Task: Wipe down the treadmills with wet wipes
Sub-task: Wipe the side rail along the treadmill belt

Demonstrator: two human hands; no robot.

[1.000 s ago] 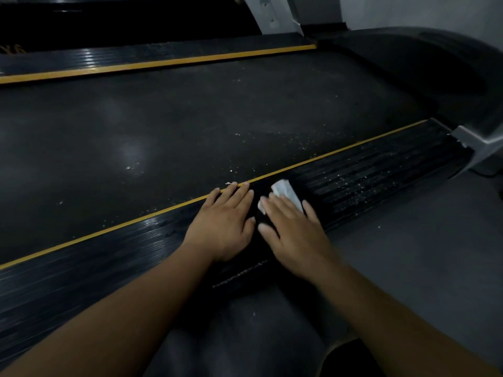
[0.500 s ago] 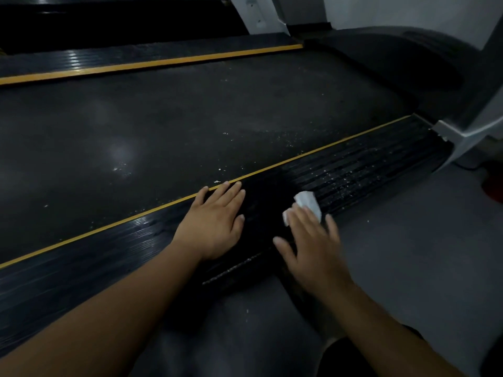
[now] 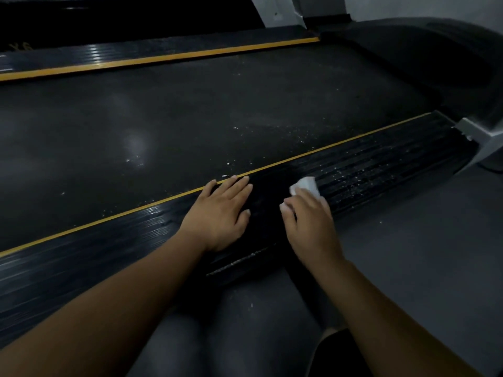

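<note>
A treadmill lies across the view, with a dark running belt (image 3: 190, 112) and a ribbed black side rail (image 3: 381, 161) edged by a yellow stripe. My left hand (image 3: 220, 213) rests flat on the near rail, fingers spread, holding nothing. My right hand (image 3: 310, 221) presses a white wet wipe (image 3: 306, 186) onto the rail just right of the left hand; part of the wipe sticks out beyond the fingertips. White dust specks cover the rail to the right of the wipe.
The far side rail (image 3: 163, 55) with its yellow stripe runs along the back. The black motor cover (image 3: 435, 58) and a grey upright base (image 3: 481, 134) stand at the right. Grey floor (image 3: 422, 254) lies in front of the rail.
My right hand has slid the wipe to the right along the rail, away from my left hand. The left hand has stayed flat in place.
</note>
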